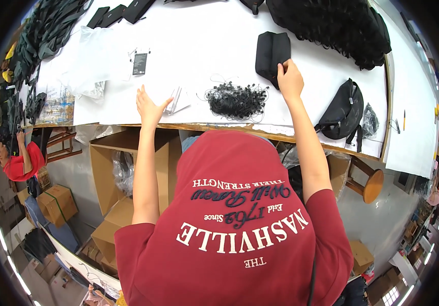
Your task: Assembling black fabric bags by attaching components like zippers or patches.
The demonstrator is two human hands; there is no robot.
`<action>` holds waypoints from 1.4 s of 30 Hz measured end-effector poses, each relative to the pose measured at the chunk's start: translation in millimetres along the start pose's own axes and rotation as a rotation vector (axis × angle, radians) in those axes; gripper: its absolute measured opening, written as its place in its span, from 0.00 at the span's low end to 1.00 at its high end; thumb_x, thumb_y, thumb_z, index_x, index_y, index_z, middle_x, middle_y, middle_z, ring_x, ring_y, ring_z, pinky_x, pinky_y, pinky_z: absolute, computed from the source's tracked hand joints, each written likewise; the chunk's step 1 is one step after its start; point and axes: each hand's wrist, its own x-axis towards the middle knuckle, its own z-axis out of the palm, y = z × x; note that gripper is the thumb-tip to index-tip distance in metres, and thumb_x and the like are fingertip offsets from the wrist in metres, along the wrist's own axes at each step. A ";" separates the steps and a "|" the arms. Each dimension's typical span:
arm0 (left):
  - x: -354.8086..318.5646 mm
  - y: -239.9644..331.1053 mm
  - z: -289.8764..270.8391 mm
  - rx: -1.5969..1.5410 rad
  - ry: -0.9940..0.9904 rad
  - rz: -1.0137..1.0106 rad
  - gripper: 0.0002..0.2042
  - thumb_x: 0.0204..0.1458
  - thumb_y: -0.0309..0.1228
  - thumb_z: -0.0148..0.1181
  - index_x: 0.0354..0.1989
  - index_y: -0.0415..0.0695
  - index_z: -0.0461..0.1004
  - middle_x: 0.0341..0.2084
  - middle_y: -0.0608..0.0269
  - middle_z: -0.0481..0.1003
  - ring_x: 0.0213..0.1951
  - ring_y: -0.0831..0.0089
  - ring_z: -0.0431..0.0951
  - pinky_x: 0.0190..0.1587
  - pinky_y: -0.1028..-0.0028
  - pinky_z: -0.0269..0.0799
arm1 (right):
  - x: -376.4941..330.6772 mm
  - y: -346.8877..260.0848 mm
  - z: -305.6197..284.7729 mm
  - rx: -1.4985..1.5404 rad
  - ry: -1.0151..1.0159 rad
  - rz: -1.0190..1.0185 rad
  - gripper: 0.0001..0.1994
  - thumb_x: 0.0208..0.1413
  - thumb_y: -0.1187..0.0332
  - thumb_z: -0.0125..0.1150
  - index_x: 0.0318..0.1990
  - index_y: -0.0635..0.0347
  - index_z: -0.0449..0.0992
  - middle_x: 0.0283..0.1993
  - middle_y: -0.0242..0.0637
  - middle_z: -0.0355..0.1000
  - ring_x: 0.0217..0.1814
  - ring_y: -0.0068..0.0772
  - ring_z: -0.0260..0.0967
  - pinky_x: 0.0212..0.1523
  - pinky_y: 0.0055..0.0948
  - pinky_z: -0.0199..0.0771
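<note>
On the white table [199, 46], right hand [290, 80] pinches the oblong black fabric pouch [272, 51]; steady its free edge with the wide-spread left hand [151, 109].

Your fisheye cam sat on your head, looking down pretty close at your left hand [151, 107], right hand [290, 80] and table [204, 43].

Left of centre: open cardboard box [103, 178] holds clear plastic [123, 173]. Farther left: green-strapped carton [58, 205] sits closed; co-worker [23, 166] in red is beyond. Right: round-topped wooden stool [373, 186] stands; grey floor [380, 219] shows near it. Far right: slim yellow tool [404, 121] lies on white surface [416, 145].
</note>
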 end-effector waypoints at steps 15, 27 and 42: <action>-7.4 27.2 -29.3 -0.192 0.086 -0.082 0.41 0.43 0.42 0.70 0.62 0.34 0.56 0.54 0.43 0.65 0.55 0.50 0.65 0.58 0.61 0.61 | -46.3 -31.4 -30.9 0.250 -0.215 -0.048 0.04 0.52 0.66 0.59 0.33 0.52 0.72 0.20 0.31 0.67 0.22 0.34 0.67 0.25 0.31 0.65; -43.5 48.4 -48.6 -0.695 0.185 -0.182 0.38 0.45 0.26 0.66 0.61 0.38 0.47 0.54 0.49 0.57 0.52 0.61 0.64 0.55 0.64 0.64 | -36.5 -64.8 64.3 0.087 -0.377 -0.210 0.06 0.46 0.67 0.62 0.31 0.57 0.74 0.34 0.39 0.73 0.37 0.43 0.72 0.37 0.38 0.70; -77.5 82.7 -49.2 -0.914 0.077 -0.151 0.22 0.50 0.27 0.63 0.48 0.40 0.58 0.43 0.58 0.63 0.46 0.73 0.63 0.49 0.73 0.62 | -23.1 -147.7 -89.0 1.396 -0.943 0.062 0.04 0.56 0.70 0.59 0.34 0.58 0.70 0.37 0.33 0.73 0.31 0.18 0.69 0.24 0.15 0.66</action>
